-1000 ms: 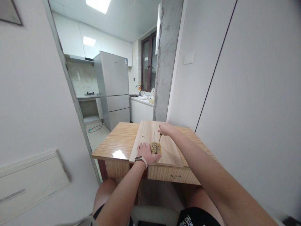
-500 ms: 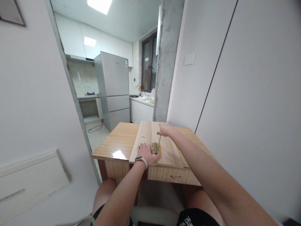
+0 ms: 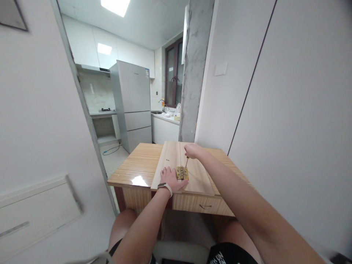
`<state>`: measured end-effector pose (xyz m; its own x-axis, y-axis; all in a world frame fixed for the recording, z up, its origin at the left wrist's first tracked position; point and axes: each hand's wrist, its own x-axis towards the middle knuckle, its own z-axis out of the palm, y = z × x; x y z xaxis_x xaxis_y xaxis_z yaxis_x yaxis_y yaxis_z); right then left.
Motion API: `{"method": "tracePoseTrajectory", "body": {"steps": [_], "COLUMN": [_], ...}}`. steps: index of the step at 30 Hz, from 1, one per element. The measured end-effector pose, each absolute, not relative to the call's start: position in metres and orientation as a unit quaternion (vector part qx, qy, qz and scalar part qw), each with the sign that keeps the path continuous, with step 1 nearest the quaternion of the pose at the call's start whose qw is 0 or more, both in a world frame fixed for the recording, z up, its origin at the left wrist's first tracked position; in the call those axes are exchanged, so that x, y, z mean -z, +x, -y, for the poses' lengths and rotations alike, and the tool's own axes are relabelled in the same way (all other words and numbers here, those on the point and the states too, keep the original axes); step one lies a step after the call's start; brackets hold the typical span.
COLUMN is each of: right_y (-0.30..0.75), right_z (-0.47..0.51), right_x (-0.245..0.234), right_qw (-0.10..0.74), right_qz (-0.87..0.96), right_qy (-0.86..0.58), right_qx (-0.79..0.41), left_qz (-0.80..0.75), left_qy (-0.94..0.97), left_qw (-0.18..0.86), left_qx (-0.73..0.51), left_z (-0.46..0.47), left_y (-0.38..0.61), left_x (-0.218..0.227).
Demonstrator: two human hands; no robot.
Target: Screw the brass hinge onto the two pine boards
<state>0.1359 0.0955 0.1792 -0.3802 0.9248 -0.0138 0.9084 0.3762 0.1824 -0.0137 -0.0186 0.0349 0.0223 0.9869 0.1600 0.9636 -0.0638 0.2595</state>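
A brass hinge (image 3: 182, 173) lies open across the seam between two pale wooden boards (image 3: 171, 152). My left hand (image 3: 169, 178), with a watch on its wrist, is spread flat over the boards, its fingers left of the hinge and its thumb along the hinge's lower edge. My right hand (image 3: 191, 150) is closed around the handle of a screwdriver (image 3: 187, 162), whose shaft slants down to the hinge's upper right corner. The handle is mostly hidden in the fist. A small screw (image 3: 167, 160) lies on the left board.
Both boards rest on a striped wooden table (image 3: 137, 161) with a drawer handle (image 3: 205, 207) at the front. Beyond it stand a grey fridge (image 3: 136, 88) and a kitchen counter with a sink (image 3: 157, 112). A white wall (image 3: 288, 110) rises close on the right.
My right hand has turned on the screwdriver, its fingers now curled in more tightly. My left hand and the hinge stay where they were.
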Motion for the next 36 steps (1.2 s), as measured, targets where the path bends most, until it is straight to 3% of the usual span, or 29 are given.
{"method": "tracePoseTrajectory", "body": {"steps": [10, 26, 36], "right_y": [0.136, 0.138, 0.143], "right_z": [-0.089, -0.097, -0.087], "right_x": [-0.177, -0.176, -0.18], "right_qw": [0.009, 0.055, 0.047], "right_qz": [-0.813, -0.841, -0.782], "right_qy": [0.578, 0.536, 0.619], "right_qx": [-0.067, -0.053, -0.057], "left_qz": [-0.678, -0.68, -0.683], "left_qy": [0.715, 0.716, 0.715], "left_qw": [0.031, 0.044, 0.045], "left_qx": [-0.167, -0.151, -0.141], "left_z": [0.016, 0.019, 0.019], "left_y": [-0.014, -0.014, -0.014], "left_x": [-0.031, -0.036, -0.035]}}
